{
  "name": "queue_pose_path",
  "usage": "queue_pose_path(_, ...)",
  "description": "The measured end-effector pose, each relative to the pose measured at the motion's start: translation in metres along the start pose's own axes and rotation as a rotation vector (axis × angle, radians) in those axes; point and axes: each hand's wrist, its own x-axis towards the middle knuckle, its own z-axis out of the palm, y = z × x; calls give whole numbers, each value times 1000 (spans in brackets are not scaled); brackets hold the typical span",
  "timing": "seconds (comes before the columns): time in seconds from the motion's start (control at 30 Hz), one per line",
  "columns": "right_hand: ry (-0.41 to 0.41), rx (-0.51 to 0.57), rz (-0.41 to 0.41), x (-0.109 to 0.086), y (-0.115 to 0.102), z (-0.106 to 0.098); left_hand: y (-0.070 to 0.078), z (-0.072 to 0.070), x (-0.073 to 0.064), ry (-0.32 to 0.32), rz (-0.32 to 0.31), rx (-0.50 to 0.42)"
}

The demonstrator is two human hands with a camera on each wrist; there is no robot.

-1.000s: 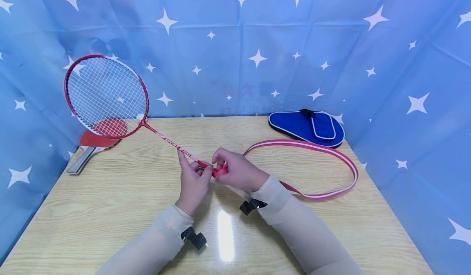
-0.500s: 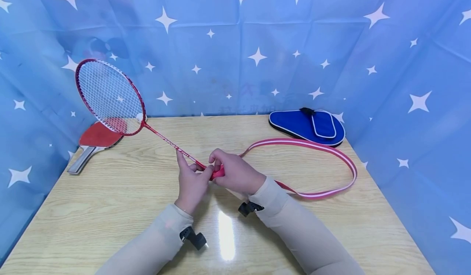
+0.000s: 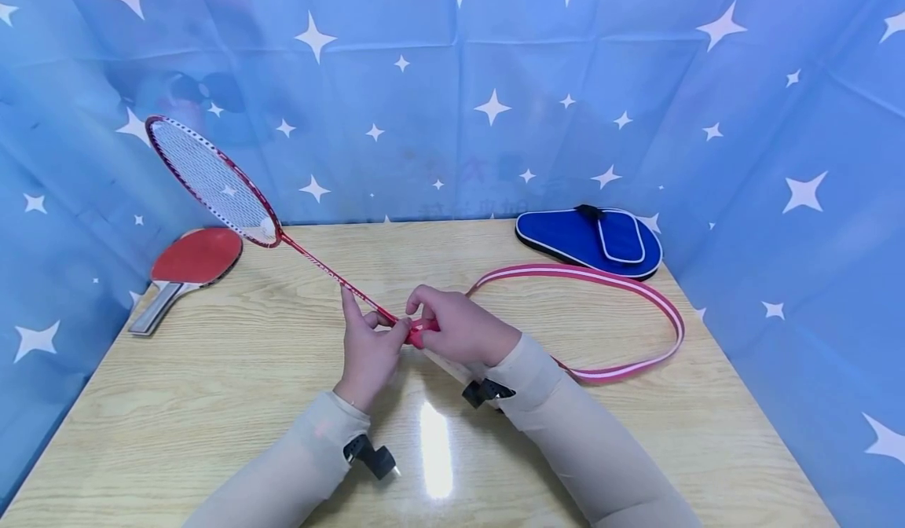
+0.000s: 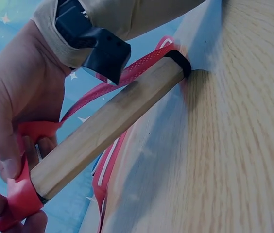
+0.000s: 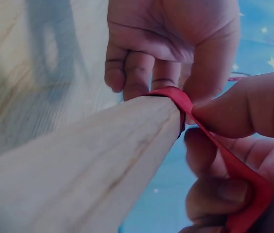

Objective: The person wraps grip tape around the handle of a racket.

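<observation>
A red and white badminton racket [image 3: 311, 262] slants up to the left, its strung head off the table and seen nearly edge-on. My left hand [image 3: 371, 355] holds it where shaft and handle meet, one finger lying along the shaft. The handle [image 4: 108, 121] is bare wood with a black band at its butt end, which is at or near the table. Red grip tape [image 5: 236, 170] passes round the top of the handle. My right hand [image 3: 470, 328] pinches this tape close to the handle. The tape's long white-striped length [image 3: 580, 274] loops to the right over the table.
A red table tennis bat [image 3: 198, 257] lies at the table's back left. At the back right is a blue zipped bat case [image 3: 566, 233] with white piping. Blue starry curtains [image 3: 424, 80] close in the back and sides of the wooden table [image 3: 177, 402].
The racket has turned about its shaft, so its head has gone from broad to nearly edge-on. My right hand shifted slightly left, then back right, with the tape. My left hand barely moved.
</observation>
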Motion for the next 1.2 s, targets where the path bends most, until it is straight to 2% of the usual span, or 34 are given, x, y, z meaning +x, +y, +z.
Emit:
queue_pose_path(0.2, 12, 44, -63, 2, 3, 1, 0, 0, -2, -5, -9, -10)
queue_pose_path(0.6, 3, 226, -10, 5, 9, -3, 6, 2, -5, -21, -10, -53)
queue_pose_path(0.97, 20, 185, 36, 5, 15, -4, 4, 2, -3, -47, -22, -78)
queue_pose_path(1.2, -61, 232, 80, 5, 16, -6, 4, 2, -2, -66, -16, -94)
